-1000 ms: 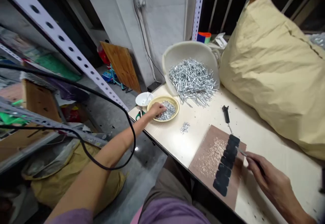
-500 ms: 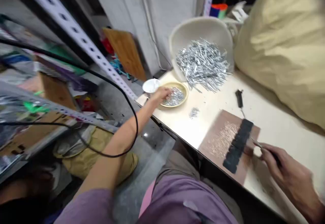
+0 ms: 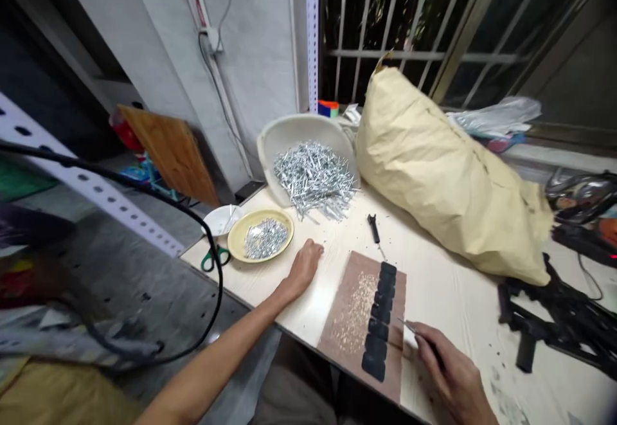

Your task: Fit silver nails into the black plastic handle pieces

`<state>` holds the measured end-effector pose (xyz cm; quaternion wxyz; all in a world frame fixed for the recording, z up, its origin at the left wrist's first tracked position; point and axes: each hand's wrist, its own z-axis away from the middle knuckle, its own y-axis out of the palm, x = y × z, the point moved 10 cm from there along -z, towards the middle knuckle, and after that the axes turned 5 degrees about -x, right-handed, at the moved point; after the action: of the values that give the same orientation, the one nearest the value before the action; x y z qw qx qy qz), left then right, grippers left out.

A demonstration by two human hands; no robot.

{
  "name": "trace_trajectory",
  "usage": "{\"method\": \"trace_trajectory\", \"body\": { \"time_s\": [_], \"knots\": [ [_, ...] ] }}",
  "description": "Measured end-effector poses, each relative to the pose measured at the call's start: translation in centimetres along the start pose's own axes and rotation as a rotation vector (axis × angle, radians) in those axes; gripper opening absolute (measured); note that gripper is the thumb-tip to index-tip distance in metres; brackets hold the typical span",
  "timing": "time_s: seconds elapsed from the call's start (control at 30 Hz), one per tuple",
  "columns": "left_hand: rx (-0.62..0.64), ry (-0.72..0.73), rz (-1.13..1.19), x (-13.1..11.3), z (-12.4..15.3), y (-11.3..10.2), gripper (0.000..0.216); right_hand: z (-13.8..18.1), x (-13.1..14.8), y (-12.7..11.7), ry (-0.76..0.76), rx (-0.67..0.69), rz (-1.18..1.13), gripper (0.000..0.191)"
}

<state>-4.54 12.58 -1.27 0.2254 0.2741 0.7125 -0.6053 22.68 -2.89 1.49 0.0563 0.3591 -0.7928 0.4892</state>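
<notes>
My left hand (image 3: pixel 306 265) rests low over the table, its fingers curled together; whatever they hold, if anything, is hidden. Left of it sits a yellow oval dish (image 3: pixel 234 254) of small silver metal pins (image 3: pixel 267 238). In my right hand (image 3: pixel 450 364) is a thin pointed metal tool (image 3: pixel 407 326), its tip by the right edge of a row of black plastic blocks (image 3: pixel 378 328). The blocks lie on a brown board (image 3: pixel 332 332) strewn with small light-coloured bits (image 3: pixel 355 312). A black-handled tool (image 3: pixel 373 229) lies beyond the board, its thin shank pointing at the row.
A tilted pale scoop-like tub (image 3: pixel 270 135) spills long silver metal pieces (image 3: pixel 315 177). A large tan sack (image 3: pixel 448 174) lies behind the board. Green-handled scissors (image 3: pixel 214 258) and a white bowl (image 3: pixel 222 220) stand left. Black parts (image 3: pixel 554 322) lie right; a black cable (image 3: pixel 219 264) hangs across the left.
My left hand has left the yellow dish and moved right, to where a small pile of pins lay. My view has swung up and right. My right hand still holds the tool by the blocks.
</notes>
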Motion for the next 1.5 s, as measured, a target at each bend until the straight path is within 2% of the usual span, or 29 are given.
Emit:
{"method": "trace_trajectory", "body": {
  "time_s": [0.13, 0.27, 0.4, 0.6, 0.77, 0.83, 0.93, 1.17, 1.33, 1.43, 1.5],
  "knots": [
    [0.040, 0.171, -0.289, -0.7, 0.3, 1.1, 0.026, -0.3, 0.2, -1.2, -0.007, -0.078, 0.015, 0.023],
    [0.032, 0.235, -0.508, -0.8, 0.7, 1.5, 0.022, -0.4, -0.7, -2.1, 0.066, -0.070, 0.028, 0.025],
    [0.015, 0.296, -0.601, -1.6, 0.8, 1.5, 0.020, -0.5, -2.1, -2.8, 0.086, -0.094, 0.026, 0.022],
    [-0.011, 0.373, -0.518, -3.2, 1.3, 0.3, 0.024, -0.6, -3.6, -3.9, 0.095, -0.140, 0.025, 0.020],
    [-0.071, 0.288, -0.337, -2.3, 1.8, -2.3, 0.028, 0.0, -4.6, -4.7, 0.190, -0.193, 0.007, 0.019],
    [-0.062, 0.261, -0.295, -1.9, 1.9, -2.7, 0.027, 0.2, -4.8, -4.6, 0.203, -0.200, 0.018, 0.019],
    [-0.043, 0.276, -0.294, -2.0, 2.0, -2.2, 0.025, 0.2, -4.5, -4.6, 0.194, -0.211, 0.044, 0.018],
    [0.048, 0.387, -0.480, -2.8, 1.6, 1.4, 0.024, 0.2, -3.8, -5.1, 0.192, -0.214, 0.038, 0.019],
    [0.121, 0.490, -0.536, -3.4, 1.6, 2.7, 0.025, -1.1, -2.4, -4.6, 0.174, -0.173, 0.038, 0.019],
    [0.085, 0.420, -0.371, -4.0, 1.1, 1.7, 0.022, -3.1, -0.2, -3.6, 0.114, -0.134, 0.018, 0.020],
    [0.006, 0.266, -0.081, -4.1, 0.8, 0.1, 0.020, -4.8, 1.5, -2.9, 0.082, -0.117, -0.004, 0.023]
  ]
}}
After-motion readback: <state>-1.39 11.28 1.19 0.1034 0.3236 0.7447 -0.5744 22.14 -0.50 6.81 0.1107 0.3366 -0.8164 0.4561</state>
